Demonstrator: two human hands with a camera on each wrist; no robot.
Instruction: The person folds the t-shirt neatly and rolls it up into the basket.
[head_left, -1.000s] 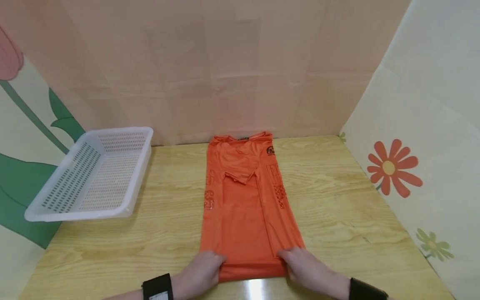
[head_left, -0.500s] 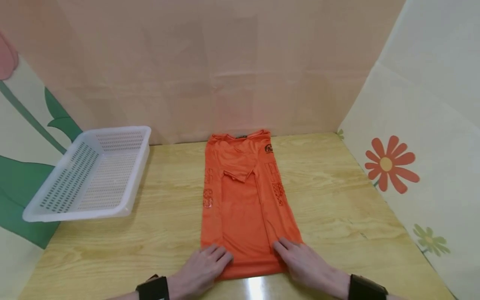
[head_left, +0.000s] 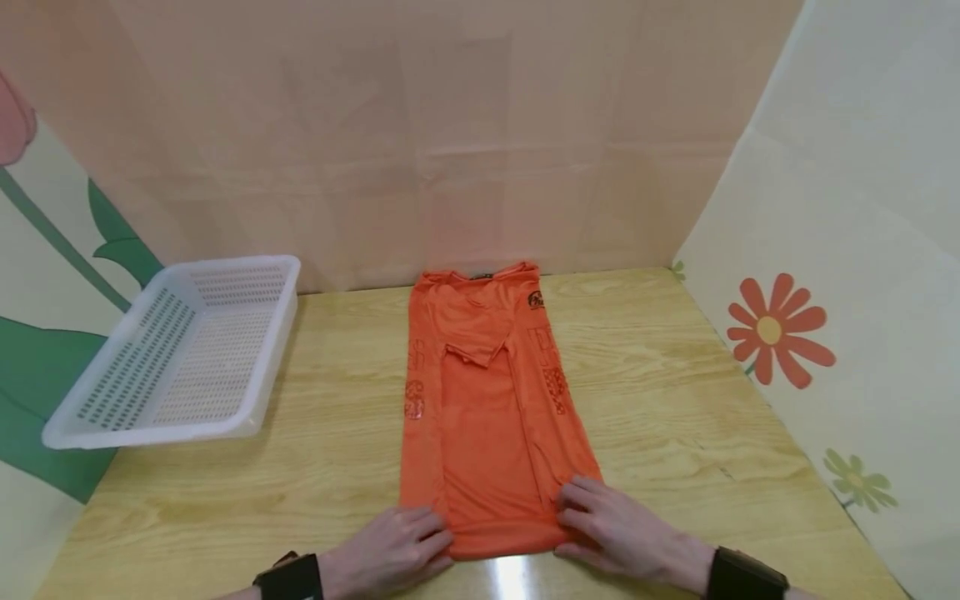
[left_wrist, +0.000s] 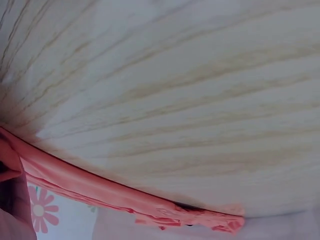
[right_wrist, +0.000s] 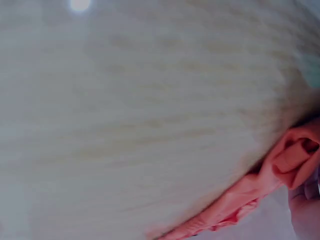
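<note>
An orange T-shirt [head_left: 483, 442] lies lengthwise on the table, its collar at the far edge and both sides folded in. Its near end is turned over into a narrow band. At the near left corner my left hand [head_left: 386, 550] holds this band with bent fingers. The right hand [head_left: 626, 529] grips the near right corner, fingers on top and thumb low at the edge. The left wrist view catches the shirt's long side [left_wrist: 100, 187] lying low on the wood. In the right wrist view the rolled corner [right_wrist: 295, 157] shows a looped end beside the fingers.
A white perforated plastic basket [head_left: 273, 358] stands at the left of the wood-grain table [head_left: 337, 417]. A pinkish sheet [head_left: 480, 150] hangs along the back edge. Flower-printed panels [head_left: 847, 208] flank both sides.
Half a second ago both hands lay further forward over the band. They have since drawn back to its corners, the left one shifting left. The band's fold line shows more plainly now.
</note>
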